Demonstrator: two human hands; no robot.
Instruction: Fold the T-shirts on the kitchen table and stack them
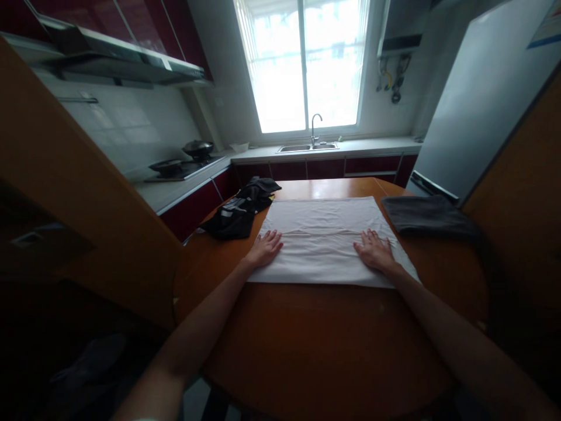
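Note:
A white cloth (324, 263), perhaps a garment, lies spread in a rough rectangle on the wooden table (324, 339). Wrinkles run across its middle, between my two hands. My left hand (265, 248) rests flat on the cloth's left side, fingers pointing away from me. On the right side, my right hand (374, 250) presses flat with its fingers spread. Neither hand grips anything.
A heap of black clothing (243, 210) sits at the table's back left. Toward the back right lies a folded dark grey cloth (429, 215). Behind are a counter with a sink (295, 148), a stove with pans (198, 149), and a fridge (477, 99).

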